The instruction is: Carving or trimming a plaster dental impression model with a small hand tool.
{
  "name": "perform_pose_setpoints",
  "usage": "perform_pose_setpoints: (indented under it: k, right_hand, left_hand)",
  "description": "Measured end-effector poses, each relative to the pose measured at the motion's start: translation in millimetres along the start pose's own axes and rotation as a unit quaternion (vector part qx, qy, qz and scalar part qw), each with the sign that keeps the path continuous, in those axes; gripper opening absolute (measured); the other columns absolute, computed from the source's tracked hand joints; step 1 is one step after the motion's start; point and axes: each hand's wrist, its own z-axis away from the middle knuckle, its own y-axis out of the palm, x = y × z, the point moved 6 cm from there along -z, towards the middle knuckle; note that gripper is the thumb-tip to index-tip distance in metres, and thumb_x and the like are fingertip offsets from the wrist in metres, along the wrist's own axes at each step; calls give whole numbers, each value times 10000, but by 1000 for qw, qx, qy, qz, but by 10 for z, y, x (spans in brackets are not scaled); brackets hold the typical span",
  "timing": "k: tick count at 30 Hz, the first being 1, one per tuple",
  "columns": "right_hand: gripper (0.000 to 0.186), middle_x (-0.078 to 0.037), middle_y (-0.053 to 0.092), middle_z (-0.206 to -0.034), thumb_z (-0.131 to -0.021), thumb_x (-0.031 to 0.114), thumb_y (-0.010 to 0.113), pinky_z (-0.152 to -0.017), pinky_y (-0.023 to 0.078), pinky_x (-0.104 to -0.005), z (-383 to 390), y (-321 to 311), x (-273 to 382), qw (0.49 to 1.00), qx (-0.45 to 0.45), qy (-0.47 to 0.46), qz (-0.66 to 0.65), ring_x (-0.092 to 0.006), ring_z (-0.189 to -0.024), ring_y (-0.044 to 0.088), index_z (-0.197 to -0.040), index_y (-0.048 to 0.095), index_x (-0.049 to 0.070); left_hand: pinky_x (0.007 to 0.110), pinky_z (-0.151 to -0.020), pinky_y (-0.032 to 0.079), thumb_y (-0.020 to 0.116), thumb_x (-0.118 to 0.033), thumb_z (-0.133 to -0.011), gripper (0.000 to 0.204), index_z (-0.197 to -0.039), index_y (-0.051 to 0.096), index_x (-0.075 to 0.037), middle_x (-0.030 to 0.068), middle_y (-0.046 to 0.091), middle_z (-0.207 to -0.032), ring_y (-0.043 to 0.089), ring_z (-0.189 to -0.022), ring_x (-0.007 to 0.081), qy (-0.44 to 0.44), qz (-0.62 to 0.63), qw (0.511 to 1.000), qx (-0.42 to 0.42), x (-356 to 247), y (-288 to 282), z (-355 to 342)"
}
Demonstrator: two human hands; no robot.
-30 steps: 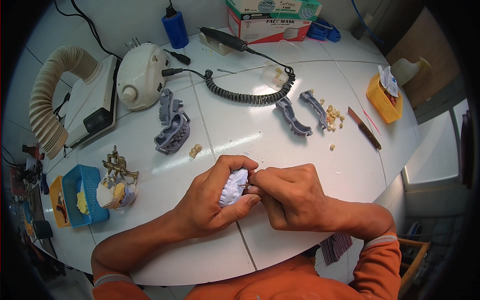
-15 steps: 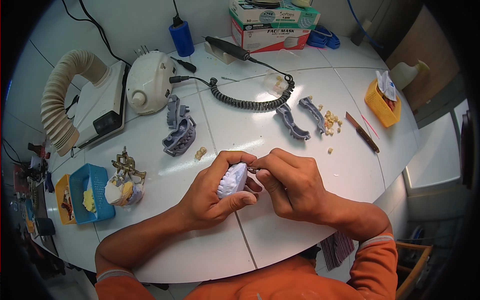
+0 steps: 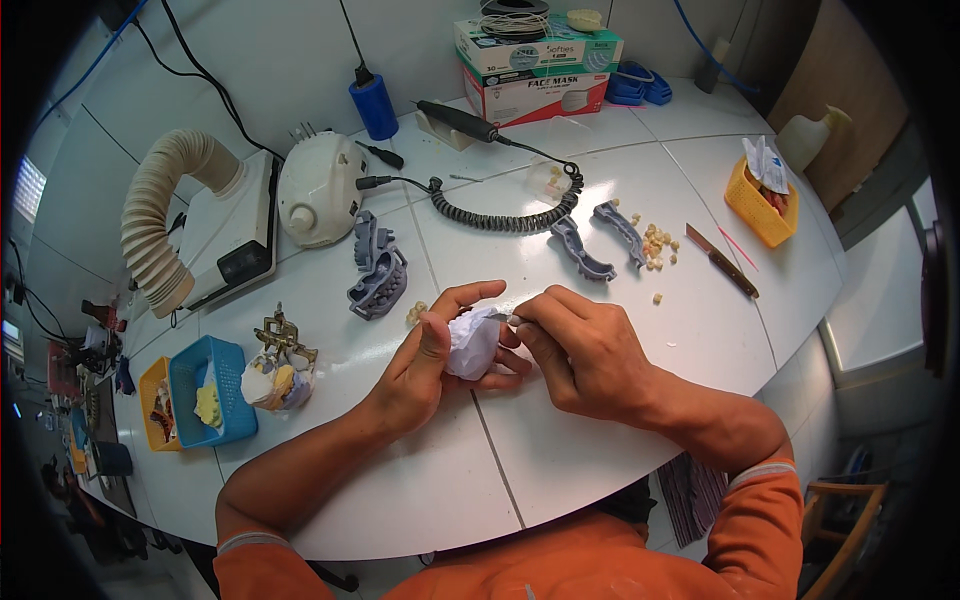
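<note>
White plaster dental cast [image 3: 472, 342]: held just above the white round table [image 3: 620, 455], near its front middle. Left hand [image 3: 432, 362]: curled around the cast, thumb and fingers clamped on it. Right hand [image 3: 585, 350]: closed on a thin metal tool [image 3: 507, 318], tip against the cast's upper edge; the two hands touch. Behind them: grey articulator [image 3: 377, 270]; two grey tray pieces [image 3: 600, 235] beside loose tooth-coloured bits [image 3: 655, 245]; coiled black cord [image 3: 505, 215]; knife [image 3: 727, 262]. Left: blue basket [image 3: 205, 388], brass articulator with cast [image 3: 277, 365].
</note>
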Motion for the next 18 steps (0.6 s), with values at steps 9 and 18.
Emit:
perform_pose_setpoints:
  k: [9, 18]
  right_hand:
    - [97, -147, 680, -755, -1016, 51, 656, -562, 499, -310, -129, -182, -45, 992, 5, 73, -104, -181, -625, 686, -1064, 678, -30]
    - [153, -134, 640, -690, -1045, 92, 620, -533, 463, -335, -156, -25, -37, 993, -37, -5, -115, -188, -563, 627, -989, 679, -38]
  left_hand:
    - [469, -1176, 494, 333, -657, -1056, 813, -1617, 260, -73, 137, 558, -1309, 549, -1379, 295, 46, 92, 995, -7, -32, -19, -15]
    - [550, -1187, 466, 441, -621, -1055, 719, -1540, 311, -106, 130, 486, -1439, 521, -1394, 269, 68, 103, 992, 2, 23, -90, 12]
